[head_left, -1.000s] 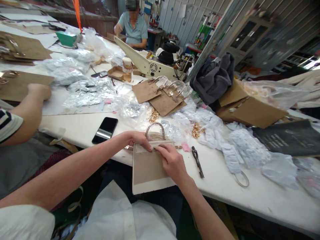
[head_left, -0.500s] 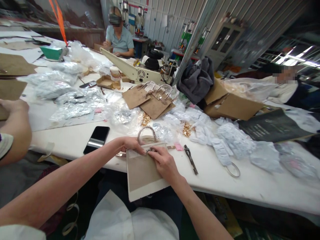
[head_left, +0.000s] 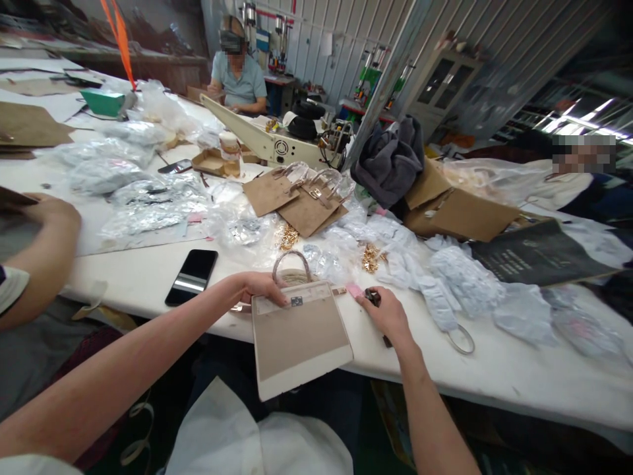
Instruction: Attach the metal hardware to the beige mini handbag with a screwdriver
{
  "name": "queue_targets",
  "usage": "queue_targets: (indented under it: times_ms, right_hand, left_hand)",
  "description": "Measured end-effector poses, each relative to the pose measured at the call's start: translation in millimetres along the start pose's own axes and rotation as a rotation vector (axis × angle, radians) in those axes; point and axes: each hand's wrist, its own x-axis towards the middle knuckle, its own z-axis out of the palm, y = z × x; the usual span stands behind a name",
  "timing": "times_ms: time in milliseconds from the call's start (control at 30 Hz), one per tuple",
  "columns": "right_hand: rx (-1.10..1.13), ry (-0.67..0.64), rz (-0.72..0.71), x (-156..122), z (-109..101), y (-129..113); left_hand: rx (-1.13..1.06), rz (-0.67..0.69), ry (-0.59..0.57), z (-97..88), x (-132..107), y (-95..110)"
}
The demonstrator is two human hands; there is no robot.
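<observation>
My left hand [head_left: 267, 290] grips the top left of a beige handbag panel [head_left: 302, 336], its thumb on the near face. The panel tilts over the table's front edge, and a small square metal plate [head_left: 297, 301] sits near its top. A looped handle [head_left: 291, 258] stands up behind the panel. To the right, my right hand [head_left: 390, 316] is closed around dark metal pliers [head_left: 372, 297] on the table; most of the tool is hidden under the fingers. A pink scrap [head_left: 354, 289] lies just left of that hand.
A black phone [head_left: 192, 277] lies left of the panel. Beyond are brown bag pieces [head_left: 311, 210], gold hardware [head_left: 370, 258], plastic bags [head_left: 459, 274] and a metal ring [head_left: 462, 340]. A co-worker's arm [head_left: 57, 227] is at the left; another person [head_left: 242, 82] sits across the table.
My right hand has left the small metal plate on the panel, moved right and closed on the pliers. My left hand keeps its hold. The co-worker's brown piece at left has lowered.
</observation>
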Motion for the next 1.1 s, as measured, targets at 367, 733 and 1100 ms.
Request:
queue_targets:
  times_ms: [367,733,1100]
  right_hand:
    - [1.143,0.318,-0.054,-28.5,-38.3,-14.9]
    - [1.595,0.186,-0.465,-59.6,4.2,-199.1]
    - [1.539,0.224,-0.435,-52.0,19.0,-212.2]
  left_hand:
    - [-0.022,-0.007,0.033,3.5,1.1,-2.3]
    - [-0.044,0.004,-0.004,8.0,0.6,-1.1]
    - [-0.065,0.036,0.0,11.3,2.3,-2.6]
